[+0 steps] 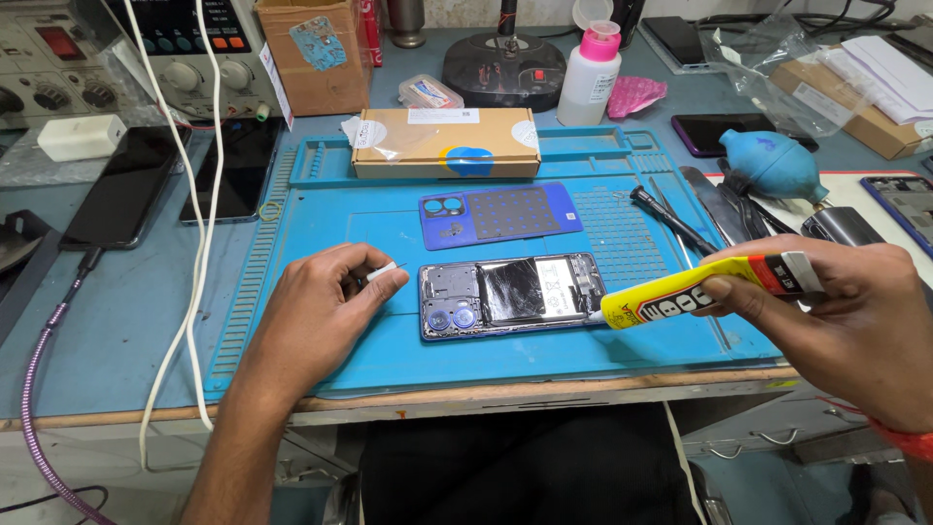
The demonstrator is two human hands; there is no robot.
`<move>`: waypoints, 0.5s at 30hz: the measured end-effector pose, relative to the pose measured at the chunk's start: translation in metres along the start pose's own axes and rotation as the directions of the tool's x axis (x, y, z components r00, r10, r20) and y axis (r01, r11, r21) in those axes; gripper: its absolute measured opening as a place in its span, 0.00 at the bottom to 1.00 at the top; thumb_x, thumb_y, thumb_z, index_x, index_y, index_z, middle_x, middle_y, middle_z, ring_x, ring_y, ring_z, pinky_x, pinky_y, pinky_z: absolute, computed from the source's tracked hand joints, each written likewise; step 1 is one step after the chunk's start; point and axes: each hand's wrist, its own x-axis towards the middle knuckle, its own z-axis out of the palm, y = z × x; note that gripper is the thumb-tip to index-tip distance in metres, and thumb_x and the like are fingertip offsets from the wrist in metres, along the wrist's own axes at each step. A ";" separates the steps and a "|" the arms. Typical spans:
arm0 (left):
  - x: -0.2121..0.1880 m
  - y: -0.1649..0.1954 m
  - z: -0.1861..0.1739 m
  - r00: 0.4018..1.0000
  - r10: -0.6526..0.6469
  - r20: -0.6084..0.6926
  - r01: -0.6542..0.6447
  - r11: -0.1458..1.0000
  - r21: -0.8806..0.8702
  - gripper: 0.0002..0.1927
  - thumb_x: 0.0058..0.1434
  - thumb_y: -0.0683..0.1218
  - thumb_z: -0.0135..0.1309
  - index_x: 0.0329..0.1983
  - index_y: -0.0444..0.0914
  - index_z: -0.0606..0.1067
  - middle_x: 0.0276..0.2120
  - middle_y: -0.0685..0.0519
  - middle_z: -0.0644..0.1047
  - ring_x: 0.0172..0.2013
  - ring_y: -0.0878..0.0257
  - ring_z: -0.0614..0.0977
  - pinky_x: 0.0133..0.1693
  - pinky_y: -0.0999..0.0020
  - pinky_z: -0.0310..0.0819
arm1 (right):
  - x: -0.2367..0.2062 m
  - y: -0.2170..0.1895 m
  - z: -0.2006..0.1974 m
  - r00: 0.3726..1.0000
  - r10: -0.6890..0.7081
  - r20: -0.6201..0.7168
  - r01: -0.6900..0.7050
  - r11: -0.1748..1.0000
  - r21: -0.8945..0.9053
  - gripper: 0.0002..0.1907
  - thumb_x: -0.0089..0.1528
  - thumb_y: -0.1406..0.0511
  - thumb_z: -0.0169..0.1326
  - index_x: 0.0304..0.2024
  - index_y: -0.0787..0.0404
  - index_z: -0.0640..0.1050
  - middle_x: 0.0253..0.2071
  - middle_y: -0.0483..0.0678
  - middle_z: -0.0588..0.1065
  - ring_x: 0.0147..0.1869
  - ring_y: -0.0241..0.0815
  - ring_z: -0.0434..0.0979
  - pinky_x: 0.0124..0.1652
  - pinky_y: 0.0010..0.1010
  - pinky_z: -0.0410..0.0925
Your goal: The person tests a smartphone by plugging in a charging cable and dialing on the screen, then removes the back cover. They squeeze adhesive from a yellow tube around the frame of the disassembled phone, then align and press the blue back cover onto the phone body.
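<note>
An opened phone [512, 295] lies face down on the blue work mat [389, 350], its inner parts and two camera lenses showing. Its blue back cover [501, 213] lies just behind it. My right hand [846, 321] grips a yellow glue tube [695, 297], whose nozzle end points at the phone's right edge. My left hand [321, 311] rests on the mat left of the phone, pinching a small white cap [381, 271] between thumb and fingers.
A cardboard box [445, 142] sits at the mat's back edge. A screwdriver [671, 220], tweezers and a blue air blower [775, 163] lie to the right. A white bottle with a pink cap [591, 76], other phones [131, 185] and a power supply [185, 49] stand behind.
</note>
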 end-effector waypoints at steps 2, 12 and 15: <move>0.000 0.000 0.000 1.000 -0.002 0.000 0.002 1.000 0.001 0.16 0.59 0.53 0.60 0.38 0.35 0.82 0.27 0.49 0.81 0.23 0.61 0.77 0.29 0.63 0.72 | 0.000 0.003 0.000 0.999 -0.052 0.002 0.051 0.998 0.025 0.13 0.63 0.66 0.61 0.47 0.67 0.83 0.35 0.51 0.82 0.38 0.34 0.86 0.35 0.25 0.79; 0.000 -0.001 0.001 1.000 0.008 -0.005 -0.008 1.000 -0.008 0.15 0.59 0.52 0.60 0.38 0.35 0.82 0.26 0.49 0.81 0.23 0.61 0.77 0.29 0.63 0.72 | -0.004 0.002 -0.002 0.999 -0.034 -0.030 0.033 0.999 -0.036 0.14 0.62 0.66 0.61 0.49 0.66 0.83 0.34 0.51 0.83 0.36 0.33 0.85 0.37 0.25 0.77; 0.000 -0.001 0.001 1.000 0.011 -0.005 -0.011 1.000 -0.006 0.15 0.60 0.52 0.60 0.38 0.35 0.82 0.26 0.49 0.81 0.23 0.61 0.77 0.29 0.63 0.72 | -0.004 0.000 -0.002 0.999 -0.026 -0.038 0.024 0.998 -0.055 0.15 0.62 0.65 0.61 0.49 0.65 0.83 0.34 0.50 0.82 0.36 0.34 0.85 0.36 0.25 0.77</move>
